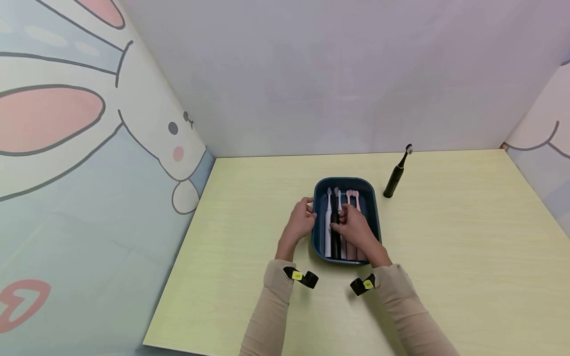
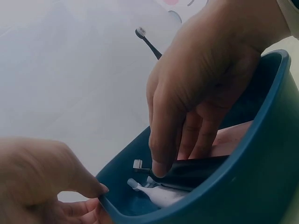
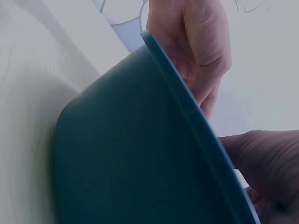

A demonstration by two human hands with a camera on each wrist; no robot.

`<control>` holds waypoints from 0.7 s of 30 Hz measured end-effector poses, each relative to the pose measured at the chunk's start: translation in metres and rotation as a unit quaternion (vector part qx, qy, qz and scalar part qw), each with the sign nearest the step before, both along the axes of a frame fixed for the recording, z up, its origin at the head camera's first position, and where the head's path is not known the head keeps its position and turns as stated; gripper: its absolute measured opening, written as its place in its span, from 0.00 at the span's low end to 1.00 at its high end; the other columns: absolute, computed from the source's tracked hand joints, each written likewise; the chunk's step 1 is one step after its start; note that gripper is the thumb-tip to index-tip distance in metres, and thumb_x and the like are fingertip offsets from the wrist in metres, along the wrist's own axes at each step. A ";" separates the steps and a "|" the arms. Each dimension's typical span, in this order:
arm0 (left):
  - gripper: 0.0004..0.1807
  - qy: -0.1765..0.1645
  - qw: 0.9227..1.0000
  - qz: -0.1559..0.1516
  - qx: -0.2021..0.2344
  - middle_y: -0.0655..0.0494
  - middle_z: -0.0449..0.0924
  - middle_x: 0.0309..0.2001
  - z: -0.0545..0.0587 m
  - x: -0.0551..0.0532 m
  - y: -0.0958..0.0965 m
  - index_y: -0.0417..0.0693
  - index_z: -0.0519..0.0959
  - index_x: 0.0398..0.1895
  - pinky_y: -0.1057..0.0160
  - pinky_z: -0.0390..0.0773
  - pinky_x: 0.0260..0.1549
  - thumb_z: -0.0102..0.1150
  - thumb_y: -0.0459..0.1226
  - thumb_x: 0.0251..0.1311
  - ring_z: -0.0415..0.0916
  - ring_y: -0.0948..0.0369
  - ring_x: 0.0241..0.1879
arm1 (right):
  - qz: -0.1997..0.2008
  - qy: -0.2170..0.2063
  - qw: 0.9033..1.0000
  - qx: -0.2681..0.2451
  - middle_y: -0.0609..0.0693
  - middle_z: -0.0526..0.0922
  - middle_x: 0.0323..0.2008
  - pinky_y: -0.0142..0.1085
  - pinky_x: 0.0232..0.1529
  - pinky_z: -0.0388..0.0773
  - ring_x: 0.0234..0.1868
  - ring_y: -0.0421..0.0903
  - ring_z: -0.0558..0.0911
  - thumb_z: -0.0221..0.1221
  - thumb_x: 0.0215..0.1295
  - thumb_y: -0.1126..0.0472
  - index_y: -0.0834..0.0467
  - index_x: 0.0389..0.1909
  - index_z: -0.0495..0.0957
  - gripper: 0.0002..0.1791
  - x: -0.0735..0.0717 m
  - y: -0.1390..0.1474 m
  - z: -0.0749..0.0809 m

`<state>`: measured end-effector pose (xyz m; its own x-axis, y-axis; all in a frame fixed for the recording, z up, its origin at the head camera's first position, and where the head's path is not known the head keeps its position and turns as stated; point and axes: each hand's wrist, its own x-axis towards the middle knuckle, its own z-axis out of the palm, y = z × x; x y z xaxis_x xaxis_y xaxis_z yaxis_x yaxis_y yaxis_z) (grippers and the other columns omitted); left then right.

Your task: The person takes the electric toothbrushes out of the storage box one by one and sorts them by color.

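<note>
A dark blue storage box (image 1: 376, 217) on the table holds several electric toothbrushes lying side by side. Among them are a white toothbrush (image 1: 328, 235), a black toothbrush (image 1: 335, 245) and two pink ones at the right. My left hand (image 1: 300, 221) pinches the box's left rim, thumb on top and fingers outside. Inside the box my right hand (image 1: 355, 228) grips the black toothbrush, its thumb on the near side in the left wrist view. That hand covers part of the pink handles. In the right wrist view the box wall (image 3: 131, 140) hides the toothbrushes.
Another black electric toothbrush (image 1: 394, 180) stands upright on the table, right of the box and further back. A pale wall (image 1: 338, 99) rises behind the yellowish table (image 1: 467, 237). At the left is a panel (image 1: 89, 237) with a cartoon rabbit.
</note>
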<state>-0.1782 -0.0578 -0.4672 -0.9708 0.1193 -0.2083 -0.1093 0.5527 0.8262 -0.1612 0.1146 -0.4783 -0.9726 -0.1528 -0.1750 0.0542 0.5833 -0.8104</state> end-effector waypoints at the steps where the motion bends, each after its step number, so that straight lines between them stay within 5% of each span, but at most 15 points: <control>1: 0.25 0.000 1.000 0.000 0.000 0.48 0.70 0.44 0.000 0.000 0.000 0.45 0.64 0.67 0.62 0.75 0.37 0.49 0.30 0.66 0.73 0.58 0.40 | 0.001 0.002 1.000 0.003 0.62 0.74 0.50 0.49 0.54 0.74 0.49 0.54 0.76 0.62 0.61 0.61 0.71 0.65 0.59 0.36 0.000 0.000 0.000; 21: 0.25 0.009 1.000 -0.004 0.003 0.48 0.71 0.43 -0.001 -0.002 0.000 0.44 0.65 0.66 0.64 0.75 0.34 0.50 0.29 0.65 0.73 0.58 0.38 | 0.025 0.028 0.996 0.086 0.61 0.79 0.45 0.46 0.44 0.77 0.40 0.51 0.77 0.63 0.61 0.56 0.69 0.56 0.71 0.27 0.000 -0.018 0.002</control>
<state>-0.1801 -0.0582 -0.4685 -0.9733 0.1282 -0.1902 -0.0901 0.5486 0.8312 -0.1614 0.0963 -0.4764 -0.9736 -0.1736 -0.1483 -0.0211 0.7152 -0.6986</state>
